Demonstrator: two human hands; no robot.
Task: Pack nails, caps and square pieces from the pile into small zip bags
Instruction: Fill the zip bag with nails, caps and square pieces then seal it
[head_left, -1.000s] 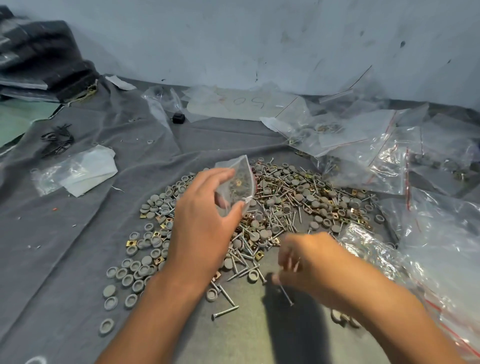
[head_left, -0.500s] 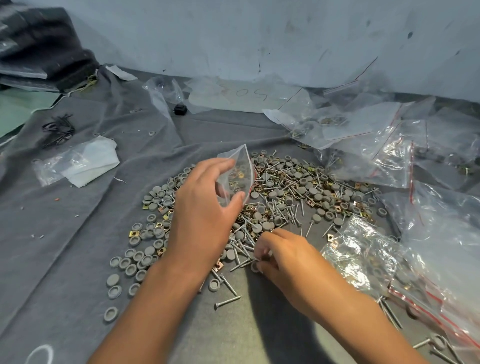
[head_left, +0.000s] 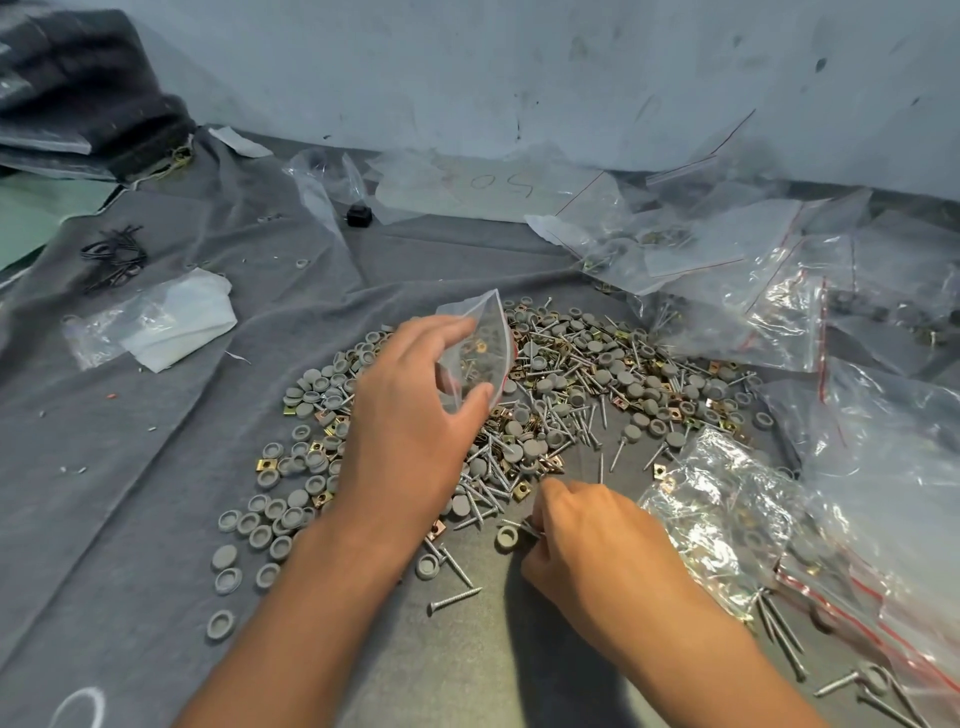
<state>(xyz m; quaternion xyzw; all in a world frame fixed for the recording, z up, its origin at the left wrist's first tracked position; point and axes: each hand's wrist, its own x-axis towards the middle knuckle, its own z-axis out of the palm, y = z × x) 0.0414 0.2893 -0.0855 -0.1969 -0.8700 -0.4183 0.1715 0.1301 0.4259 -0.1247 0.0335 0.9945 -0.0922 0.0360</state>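
the small zip bag (head_left: 480, 353) is held up over the far-left part of the pile (head_left: 571, 395), its mouth toward the near side, with a few gold square pieces and other bits already showing through the plastic. the left hand (head_left: 410, 415) pinches it between thumb and fingers; if that pinch loosens or the bag tips, what is inside could spill back among the loose parts. the right hand (head_left: 597, 540) is down at the near edge of the pile, fingers curled on what looks like a nail beside a grey cap (head_left: 506, 538); what exactly it grips is too hidden to be sure. thin nails lie crossed over each other here, so a pick may drag neighbours along or slip. a sharp point could also snag or pierce the bag on entry. filled bags (head_left: 737, 519) crowd the right side of the grey cloth (head_left: 156, 467) on the table, close enough for a wrist to nudge.
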